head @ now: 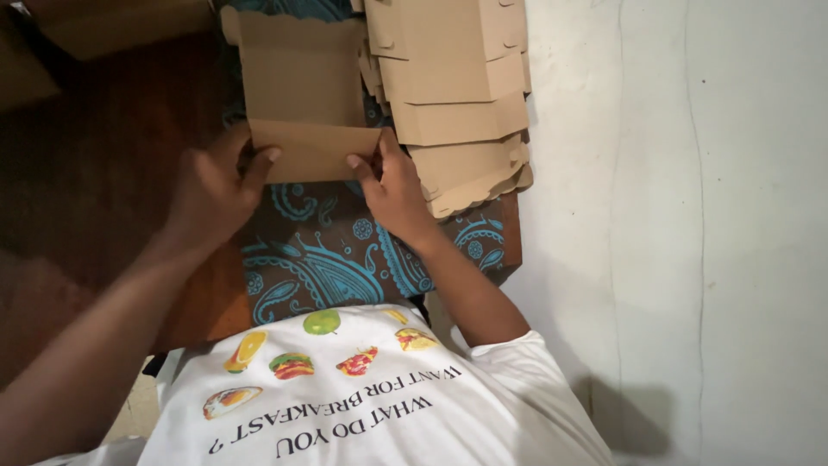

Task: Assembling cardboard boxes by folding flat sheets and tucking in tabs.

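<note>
Ref. landmark: table (pixel 103 173), dark wood, occupying upper left of view. White wall (pixel 690 216) runs along table's right side, faint vertical streaks. Blue paisley cloth (pixel 328 250) covers table's near right portion, draped toward person's white printed shirt (pixel 371 406). Stack of flat brown cardboard blanks (pixel 457 95) sits at table's right edge, atop cloth, against wall; blanks fanned, scalloped tabs showing; stack just beside right hand, partly overlapped by it. Cardboard box blank (pixel 302 95) lies at table centre-right on cloth, just left of stack: plain brown corrugated, unprinted, near flap folded up along a crease, rounded tab at far left corner. Left hand (pixel 211 185) is closed on flap's left end, thumb on top, fingers curled under. Right hand (pixel 392 185) pinches flap's right end, thumb and forefinger on its upper corner. Both forearms cross table's near edge.
</note>
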